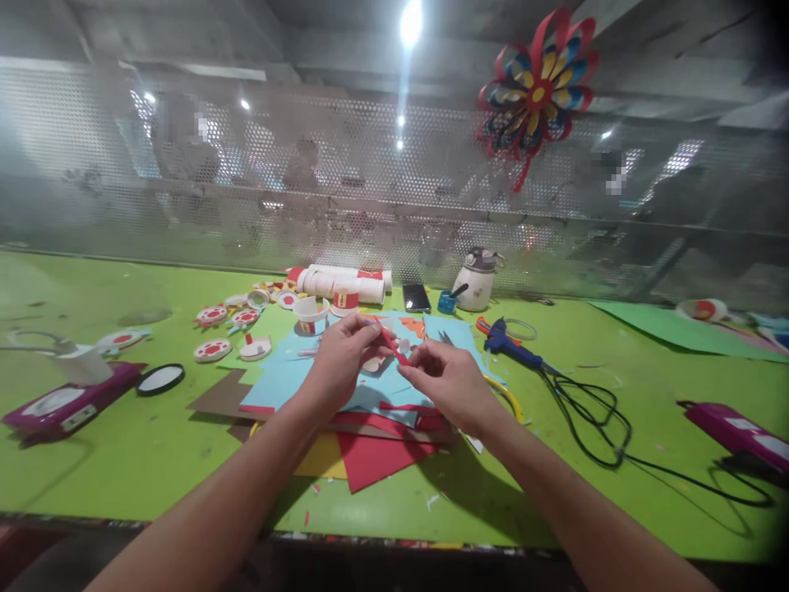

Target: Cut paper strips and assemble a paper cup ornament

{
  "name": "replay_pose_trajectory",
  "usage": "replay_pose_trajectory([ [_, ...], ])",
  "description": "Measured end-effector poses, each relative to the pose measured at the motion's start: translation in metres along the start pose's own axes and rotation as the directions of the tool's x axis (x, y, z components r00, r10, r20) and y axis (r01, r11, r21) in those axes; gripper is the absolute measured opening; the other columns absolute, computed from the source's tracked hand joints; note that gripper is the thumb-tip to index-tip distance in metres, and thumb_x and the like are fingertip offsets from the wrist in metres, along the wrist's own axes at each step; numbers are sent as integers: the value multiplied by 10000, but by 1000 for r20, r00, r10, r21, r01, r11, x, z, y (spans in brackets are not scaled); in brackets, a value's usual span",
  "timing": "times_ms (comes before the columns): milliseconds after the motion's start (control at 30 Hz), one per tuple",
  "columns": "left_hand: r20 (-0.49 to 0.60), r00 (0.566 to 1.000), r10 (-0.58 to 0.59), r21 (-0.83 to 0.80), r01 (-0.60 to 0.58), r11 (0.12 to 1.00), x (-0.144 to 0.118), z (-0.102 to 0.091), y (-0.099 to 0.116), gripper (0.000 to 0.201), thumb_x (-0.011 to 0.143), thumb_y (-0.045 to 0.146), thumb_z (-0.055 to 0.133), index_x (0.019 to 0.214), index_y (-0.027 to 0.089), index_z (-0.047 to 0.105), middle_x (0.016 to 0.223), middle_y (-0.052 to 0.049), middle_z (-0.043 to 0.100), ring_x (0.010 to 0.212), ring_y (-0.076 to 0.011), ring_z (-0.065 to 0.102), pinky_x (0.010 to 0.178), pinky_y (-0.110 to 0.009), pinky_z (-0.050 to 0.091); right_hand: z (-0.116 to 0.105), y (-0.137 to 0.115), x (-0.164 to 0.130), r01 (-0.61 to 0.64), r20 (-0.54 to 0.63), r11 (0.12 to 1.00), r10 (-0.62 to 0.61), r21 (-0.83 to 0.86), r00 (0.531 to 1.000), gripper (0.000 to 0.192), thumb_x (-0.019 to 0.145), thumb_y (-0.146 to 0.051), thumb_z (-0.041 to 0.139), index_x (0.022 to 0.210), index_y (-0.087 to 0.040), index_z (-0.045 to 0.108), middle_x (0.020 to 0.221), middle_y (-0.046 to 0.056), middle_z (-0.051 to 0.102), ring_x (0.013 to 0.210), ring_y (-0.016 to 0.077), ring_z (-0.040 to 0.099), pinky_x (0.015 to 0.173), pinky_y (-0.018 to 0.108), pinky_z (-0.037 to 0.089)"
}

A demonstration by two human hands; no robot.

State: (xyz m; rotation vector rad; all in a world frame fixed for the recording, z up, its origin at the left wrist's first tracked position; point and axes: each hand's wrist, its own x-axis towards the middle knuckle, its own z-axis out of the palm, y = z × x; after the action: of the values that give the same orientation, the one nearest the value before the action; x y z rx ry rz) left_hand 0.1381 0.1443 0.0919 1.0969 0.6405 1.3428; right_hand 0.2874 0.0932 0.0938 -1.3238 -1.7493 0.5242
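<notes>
Pinching a small red paper strip [390,343] between our left hand [338,359] and right hand [449,380], fingertips closed on its ends, above the coloured paper sheets [289,374]. Finished discs [213,349] are lying left; this piece is seemingly only half-shaped.

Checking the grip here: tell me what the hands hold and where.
Both hands, left hand and right hand, pinch a small red paper strip by its opposite ends, above the blue paper.
</notes>
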Motion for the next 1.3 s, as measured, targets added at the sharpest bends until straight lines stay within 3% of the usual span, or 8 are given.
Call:
replay_pose_trajectory([
  [300, 35, 997, -67, -24, 68, 997, -1, -1, 1, 143, 721, 189, 688, 755, 128, 563, 701, -13, 628, 622, -100, 596, 624, -231, 504, -9, 4, 2, -102, 40, 973, 96, 209, 995, 178, 752, -317, 618, 684, -165, 553, 594, -37, 501, 537, 97, 411, 519, 241, 332],
  [533, 66, 995, -70, -79, 75, 994, -1, -3, 2, 398, 651, 165, 768, 981, 161, 547, 754, -8, 633, 697, -133, 634, 648, -257, 515, -16, 5, 2, -127, 127, 934, 89, 334, 988, 209, 752, -346, 658, 705, -164, 567, 602, -25, 562, 567, 108, 501, 571, 257, 384],
  [933, 16, 1000, -22, 72, 21, 997, -2, -3, -1, 364, 623, 185, 767, 931, 141, 580, 750, -10, 606, 643, -124, 598, 604, -265, 474, -16, 2, 1, -133, 125, 940, 97, 315, 987, 201, 760, -332, 650, 708, -157, 565, 614, -23, 553, 574, 106, 493, 568, 256, 384],
  [1167, 55, 998, -1, 97, -4, 995, -9, 1, -1, 287, 646, 166, 741, 876, 156, 571, 699, 3, 590, 619, -114, 560, 605, -262, 442, -13, 3, 0, -160, 154, 918, 110, 363, 982, 195, 740, -337, 656, 726, -161, 574, 681, -7, 578, 649, 125, 520, 629, 273, 408],
  [1300, 90, 996, -6, 116, -5, 993, -13, 5, -1, 259, 655, 179, 733, 835, 170, 548, 656, 15, 583, 579, -107, 544, 580, -254, 417, -9, 3, -2, -145, 110, 919, 111, 368, 988, 202, 735, -345, 662, 715, -162, 581, 686, -6, 579, 653, 124, 514, 635, 274, 415],
])
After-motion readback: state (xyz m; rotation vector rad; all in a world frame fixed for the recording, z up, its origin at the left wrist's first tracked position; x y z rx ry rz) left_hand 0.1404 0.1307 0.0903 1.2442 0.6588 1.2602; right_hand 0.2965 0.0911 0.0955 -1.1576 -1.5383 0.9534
